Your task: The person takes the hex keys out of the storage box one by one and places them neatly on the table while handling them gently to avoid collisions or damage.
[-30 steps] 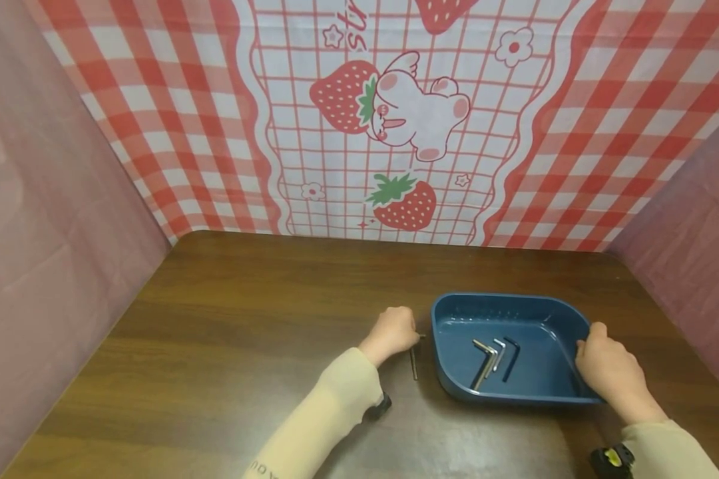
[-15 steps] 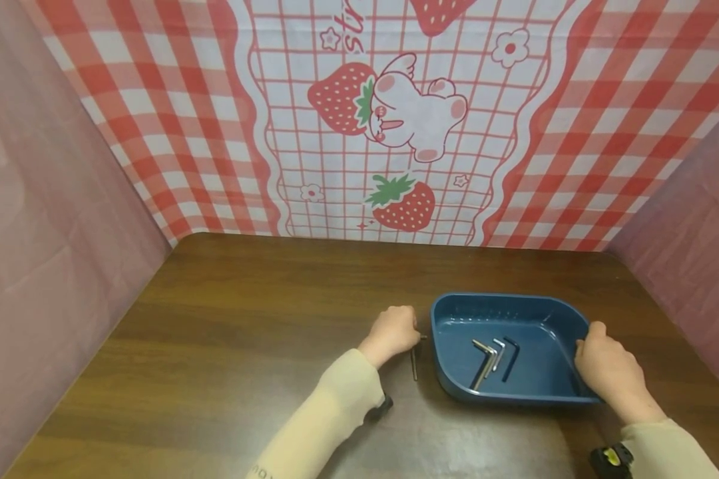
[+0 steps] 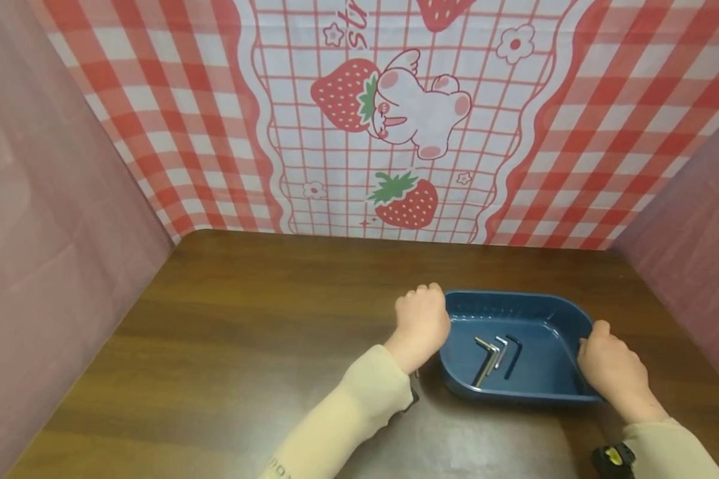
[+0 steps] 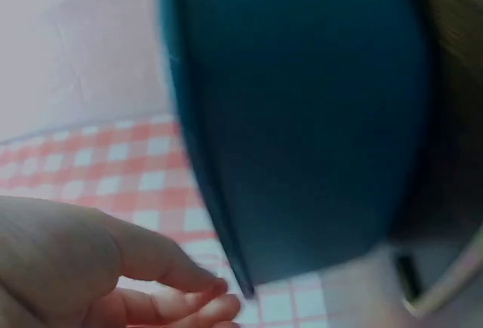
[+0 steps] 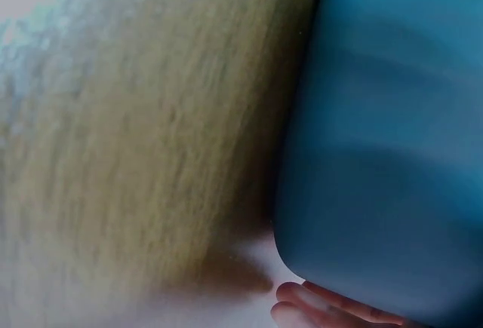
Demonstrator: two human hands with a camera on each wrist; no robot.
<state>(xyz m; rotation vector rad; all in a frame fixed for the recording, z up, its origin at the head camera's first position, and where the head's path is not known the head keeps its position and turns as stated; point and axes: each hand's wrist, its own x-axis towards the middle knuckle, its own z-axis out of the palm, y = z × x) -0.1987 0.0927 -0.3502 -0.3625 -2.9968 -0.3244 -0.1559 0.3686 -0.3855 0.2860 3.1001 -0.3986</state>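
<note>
A blue rectangular tray (image 3: 533, 389) rests on the table in the head view, with several L-shaped hex keys (image 3: 514, 357) in it, brassy, silver and black. My left hand (image 3: 422, 322) is at the tray's far left corner, fingers bent. In the left wrist view, the fingertips (image 4: 215, 298) lie beside the rim with a small gap and nothing visible between them. My right hand (image 3: 614, 369) grips the tray's right rim; its fingertips (image 5: 294, 298) show against the outer wall in the right wrist view. Under my left wrist, the end of another hex key (image 3: 417, 374) peeks out.
The brown wooden table (image 3: 234, 332) stretches left of the tray and behind it. A red-and-white checked strawberry cloth (image 3: 419, 133) hangs along the back edge. Pink curtains (image 3: 54, 199) flank both sides.
My left hand has left the hex key lying left of the tray and moved right and away from me to the tray's left rim. My right hand has stayed on the right rim.
</note>
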